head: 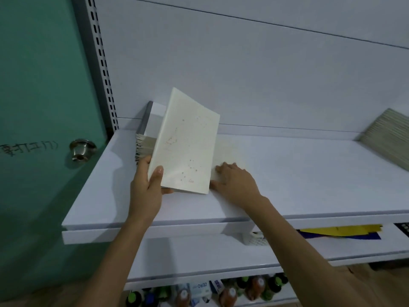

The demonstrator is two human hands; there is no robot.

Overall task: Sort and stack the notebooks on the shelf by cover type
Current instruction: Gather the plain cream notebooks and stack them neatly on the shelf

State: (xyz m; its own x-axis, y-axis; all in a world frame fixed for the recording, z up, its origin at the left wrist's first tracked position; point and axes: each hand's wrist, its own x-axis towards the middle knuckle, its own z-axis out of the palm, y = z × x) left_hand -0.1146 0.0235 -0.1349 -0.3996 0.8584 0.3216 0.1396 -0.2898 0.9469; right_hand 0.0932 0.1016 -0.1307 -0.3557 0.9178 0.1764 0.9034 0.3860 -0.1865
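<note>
Notebook [188,147] within left grip [145,191]

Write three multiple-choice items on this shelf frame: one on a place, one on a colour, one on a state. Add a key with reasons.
1. Where on the shelf does the upright row of notebooks stand?
A. left end
B. middle
C. front lip

2. What colour is the door beside the shelf?
A. red
B. green
C. black

3. How is the cream notebook placed?
A. lying flat on the shelf
B. tilted, gripped by the left hand
C. slotted fully into the row

Key:
1 A: the row sits at the shelf's left end, nearest the door.
2 B: the door's whole panel is green, with a metal knob.
3 B: the thumb curls over the cover's lower left corner, and the notebook leans against the row.
</note>
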